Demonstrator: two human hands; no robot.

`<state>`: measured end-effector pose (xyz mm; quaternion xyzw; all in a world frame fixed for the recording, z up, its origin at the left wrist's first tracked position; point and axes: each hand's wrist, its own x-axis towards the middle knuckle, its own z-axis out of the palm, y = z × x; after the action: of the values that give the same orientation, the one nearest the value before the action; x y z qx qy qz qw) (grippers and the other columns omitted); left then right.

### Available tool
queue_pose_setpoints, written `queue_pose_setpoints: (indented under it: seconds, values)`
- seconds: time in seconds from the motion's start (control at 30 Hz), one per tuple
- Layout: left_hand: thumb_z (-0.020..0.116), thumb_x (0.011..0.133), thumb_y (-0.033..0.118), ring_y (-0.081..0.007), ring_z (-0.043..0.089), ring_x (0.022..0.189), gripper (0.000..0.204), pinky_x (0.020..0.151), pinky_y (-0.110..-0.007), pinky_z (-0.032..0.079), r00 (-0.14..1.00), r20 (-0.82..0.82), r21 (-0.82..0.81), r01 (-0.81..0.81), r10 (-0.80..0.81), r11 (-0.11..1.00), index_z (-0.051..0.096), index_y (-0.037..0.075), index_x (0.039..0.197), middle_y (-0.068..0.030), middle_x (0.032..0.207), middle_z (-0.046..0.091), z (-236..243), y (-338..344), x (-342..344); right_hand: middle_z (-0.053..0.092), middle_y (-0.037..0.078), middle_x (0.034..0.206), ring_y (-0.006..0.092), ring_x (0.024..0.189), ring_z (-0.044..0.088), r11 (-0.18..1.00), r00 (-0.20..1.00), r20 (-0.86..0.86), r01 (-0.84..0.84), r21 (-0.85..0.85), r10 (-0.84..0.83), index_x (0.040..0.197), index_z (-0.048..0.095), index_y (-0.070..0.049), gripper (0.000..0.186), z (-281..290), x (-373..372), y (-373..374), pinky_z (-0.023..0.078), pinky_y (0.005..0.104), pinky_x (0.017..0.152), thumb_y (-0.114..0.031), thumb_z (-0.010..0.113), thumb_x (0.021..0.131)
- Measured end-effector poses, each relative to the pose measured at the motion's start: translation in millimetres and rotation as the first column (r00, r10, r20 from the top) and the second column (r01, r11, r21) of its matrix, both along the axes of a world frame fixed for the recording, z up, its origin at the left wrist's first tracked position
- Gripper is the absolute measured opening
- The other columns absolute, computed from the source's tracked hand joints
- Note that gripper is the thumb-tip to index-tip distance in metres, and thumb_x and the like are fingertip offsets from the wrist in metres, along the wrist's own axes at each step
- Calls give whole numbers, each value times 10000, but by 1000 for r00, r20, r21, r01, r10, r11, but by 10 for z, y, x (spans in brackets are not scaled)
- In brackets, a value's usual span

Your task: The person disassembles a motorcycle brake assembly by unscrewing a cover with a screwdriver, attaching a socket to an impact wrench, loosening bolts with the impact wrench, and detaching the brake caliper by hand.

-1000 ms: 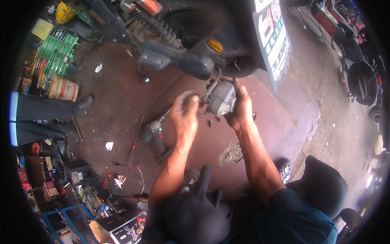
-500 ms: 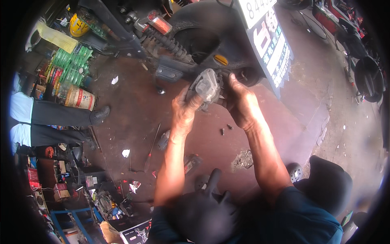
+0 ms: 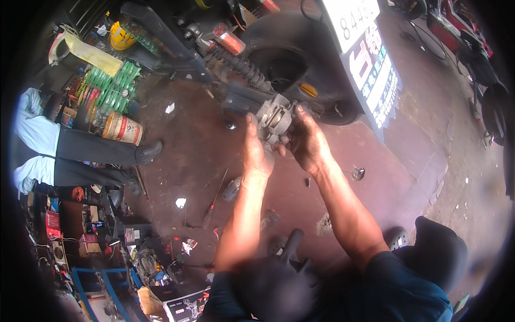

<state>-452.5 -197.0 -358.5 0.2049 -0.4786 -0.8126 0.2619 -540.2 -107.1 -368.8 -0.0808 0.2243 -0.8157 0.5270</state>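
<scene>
A grey cast-metal part (image 3: 276, 119), which looks like a carburetor, is held up between both hands in front of a motor scooter's rear wheel (image 3: 281, 67). My left hand (image 3: 256, 153) grips its left side, thumb pointing up. On its right side my right hand (image 3: 311, 146) is closed, thumb at the upper edge and fingertips underneath. The palms hide some of the part. On the floor below lie a small dark bolt (image 3: 308, 182) and a round metal piece (image 3: 358, 173) with a thin wire. Another grey part (image 3: 232, 189) lies near the left forearm, beside a red-handled screwdriver (image 3: 209, 216).
The scooter's shock absorber (image 3: 236, 64) and sign-covered board (image 3: 370, 75) stand ahead. A person in dark trousers (image 3: 96, 146) is at the left, near a bucket (image 3: 123, 129) and green bottles (image 3: 115, 86). Boxes and a blue frame (image 3: 102, 272) crowd the lower left.
The grey metal part has been turned, showing a different face. My right hand has come closer to it, against its side. The round metal piece on the floor is now visible. The view has shifted slightly.
</scene>
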Motion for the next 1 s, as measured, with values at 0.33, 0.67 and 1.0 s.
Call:
queue_pose_setpoints:
  seconds: [0.33,0.67,1.0]
  values:
    - [291,930,612,-159,598,670,657,405,-234,431,1000,11,5,-27,27,1000,489,73,1248,-79,1034,619,-77,-59,46,546,123,897,197,635,475,993,997,27,72,96,-75,1117,480,-3,418,58,63,-47,427,334,522,-382,474,940]
    - [276,947,584,-146,570,586,643,390,-228,396,997,58,-27,-54,56,998,505,54,1231,-75,966,636,24,-114,8,601,117,1034,247,797,556,999,998,-46,46,27,-45,1168,476,-67,439,-35,51,-68,463,371,602,-426,480,915]
    - [273,937,602,-139,544,537,662,373,-226,366,1000,10,-2,10,-10,1000,556,41,1147,-69,886,639,-54,-228,9,599,144,996,257,794,562,998,997,-51,55,-42,-57,1151,497,-5,453,-50,69,-78,483,398,696,-385,498,903]
